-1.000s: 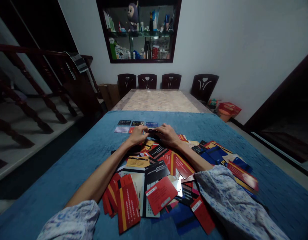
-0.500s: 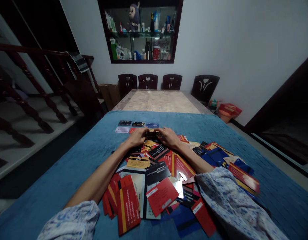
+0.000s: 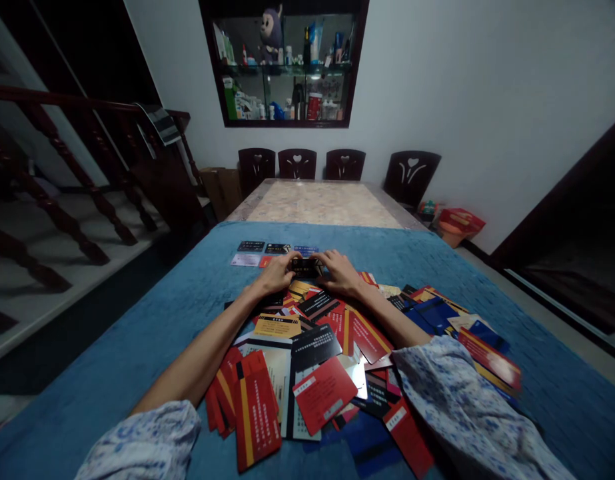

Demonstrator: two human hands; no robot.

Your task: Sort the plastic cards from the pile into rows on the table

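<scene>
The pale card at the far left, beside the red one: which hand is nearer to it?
Left. The left hand is a little right of the pale card, apart from it; the right hand is farther right, beyond the held black card.

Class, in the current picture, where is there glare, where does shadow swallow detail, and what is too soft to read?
Head view: glare whitens one card and shines on a red card at right; head view: the dark opening at far right hides its detail in shadow; head view: print on the held black card is too soft to read.
</scene>
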